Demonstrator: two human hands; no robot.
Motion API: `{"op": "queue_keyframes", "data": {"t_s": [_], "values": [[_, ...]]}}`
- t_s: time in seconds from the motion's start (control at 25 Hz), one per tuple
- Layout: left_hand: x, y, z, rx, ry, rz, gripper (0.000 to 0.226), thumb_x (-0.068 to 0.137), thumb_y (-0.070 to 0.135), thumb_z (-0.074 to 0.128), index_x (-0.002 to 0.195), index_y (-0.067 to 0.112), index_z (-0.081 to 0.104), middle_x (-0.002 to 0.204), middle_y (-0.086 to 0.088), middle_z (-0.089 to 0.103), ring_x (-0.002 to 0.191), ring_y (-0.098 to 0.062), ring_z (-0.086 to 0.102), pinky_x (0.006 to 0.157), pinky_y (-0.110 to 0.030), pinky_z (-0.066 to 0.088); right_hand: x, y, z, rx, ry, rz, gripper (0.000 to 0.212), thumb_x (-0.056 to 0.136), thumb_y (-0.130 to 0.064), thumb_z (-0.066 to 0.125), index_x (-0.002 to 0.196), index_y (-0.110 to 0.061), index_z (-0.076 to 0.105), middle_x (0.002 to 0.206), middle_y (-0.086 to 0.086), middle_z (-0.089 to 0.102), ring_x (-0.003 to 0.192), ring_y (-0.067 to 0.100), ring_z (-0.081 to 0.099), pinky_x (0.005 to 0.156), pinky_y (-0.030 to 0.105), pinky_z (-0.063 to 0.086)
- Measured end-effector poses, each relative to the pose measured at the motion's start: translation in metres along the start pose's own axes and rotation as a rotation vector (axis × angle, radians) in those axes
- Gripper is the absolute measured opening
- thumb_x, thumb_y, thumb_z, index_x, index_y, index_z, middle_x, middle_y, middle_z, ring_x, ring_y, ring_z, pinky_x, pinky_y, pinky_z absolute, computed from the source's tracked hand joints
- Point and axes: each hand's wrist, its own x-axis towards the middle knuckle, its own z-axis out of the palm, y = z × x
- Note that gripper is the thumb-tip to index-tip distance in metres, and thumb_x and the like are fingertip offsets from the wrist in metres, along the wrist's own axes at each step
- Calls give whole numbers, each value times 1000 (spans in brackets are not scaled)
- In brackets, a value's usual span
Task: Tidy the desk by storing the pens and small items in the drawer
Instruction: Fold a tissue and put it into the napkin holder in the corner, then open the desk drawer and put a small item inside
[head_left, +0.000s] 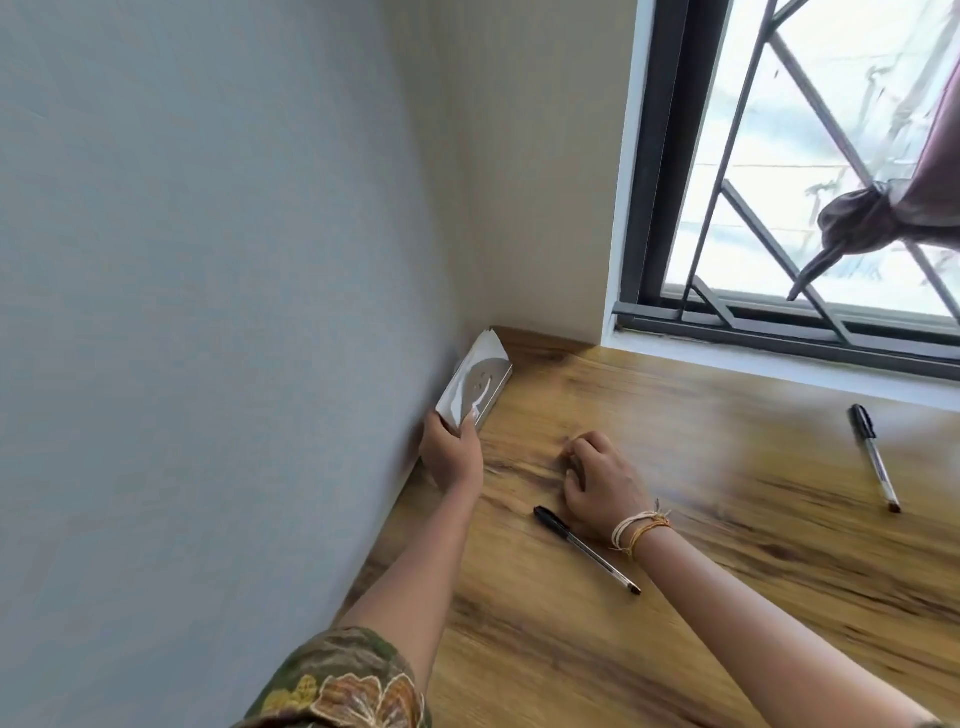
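Note:
My left hand (451, 453) grips the near end of a white box with a smiley face (475, 383), which lies on the wooden desk (727, 545) against the left wall. My right hand (597, 480) rests on the desk top with its fingers curled under; whether it holds anything is hidden. A black-capped pen (586, 548) lies just left of my right wrist. A second black-capped pen (875, 457) lies far to the right. No drawer is in view.
A grey wall (208, 312) runs along the desk's left edge. A barred window (810, 171) with a knotted curtain (872, 218) stands behind the desk at the back right.

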Motion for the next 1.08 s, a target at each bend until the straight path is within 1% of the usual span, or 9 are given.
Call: {"op": "queue_keyframes", "data": {"t_s": [0.12,0.24,0.32,0.4,0.48,0.64,0.76,0.88,1.08], "values": [[-1,-1,-2,19,-40,45,27,83,27,72,96,10,56,92,-3,65,81,-22,61,66,-26,43,5,2,-1,-9,-11,10,19,73,-21,57,90,-13,60,96,4,56,84,24,57,67,25,43],[-3,-2,-4,24,-64,110,24,83,21,71,101,12,58,90,1,65,82,-23,62,65,-25,42,2,1,-3,-40,-42,6,25,74,-26,54,96,-14,59,101,3,56,87,25,57,69,26,45],[-4,-2,-6,30,-79,130,31,83,17,69,112,11,58,101,-3,67,91,-24,63,71,-24,43,-4,-1,-6,-78,-69,-7,33,74,-31,50,103,-16,58,106,2,56,91,25,58,76,29,48],[-6,1,-8,41,-99,123,46,84,16,69,127,10,53,119,-7,64,105,-24,61,80,-25,44,-12,-2,-10,-120,-79,-12,41,74,-38,48,109,-18,58,110,1,58,96,24,58,87,32,47],[-11,0,-12,47,-113,128,59,82,15,69,136,12,46,130,-8,58,115,-25,56,92,-31,47,-25,0,-16,-142,-51,12,41,76,-41,47,108,-18,59,111,0,60,98,23,58,93,33,44],[-37,-5,-21,152,-106,205,69,78,20,72,139,15,39,132,-7,53,120,-27,52,97,-44,46,-58,10,-23,-133,7,67,35,84,-37,50,111,-16,60,119,4,58,104,27,58,96,37,43],[-73,-5,-27,292,-105,300,76,80,20,71,145,17,32,143,-10,44,133,-28,41,104,-50,38,-85,17,-34,-130,-20,75,32,87,-32,51,112,-14,60,123,6,57,105,29,58,96,37,43],[-115,-3,-32,345,-138,352,73,82,20,70,144,20,32,145,-7,41,133,-24,39,103,-55,38,-115,25,-47,-119,-33,89,31,87,-28,51,112,-13,59,121,7,57,104,30,58,94,36,42],[-191,-1,-36,391,-238,340,71,86,25,66,148,23,31,152,-11,34,141,-26,31,106,-56,33,-173,42,-78,-127,-46,106,35,87,-27,54,119,-14,59,128,6,55,111,30,58,99,37,40]]}}
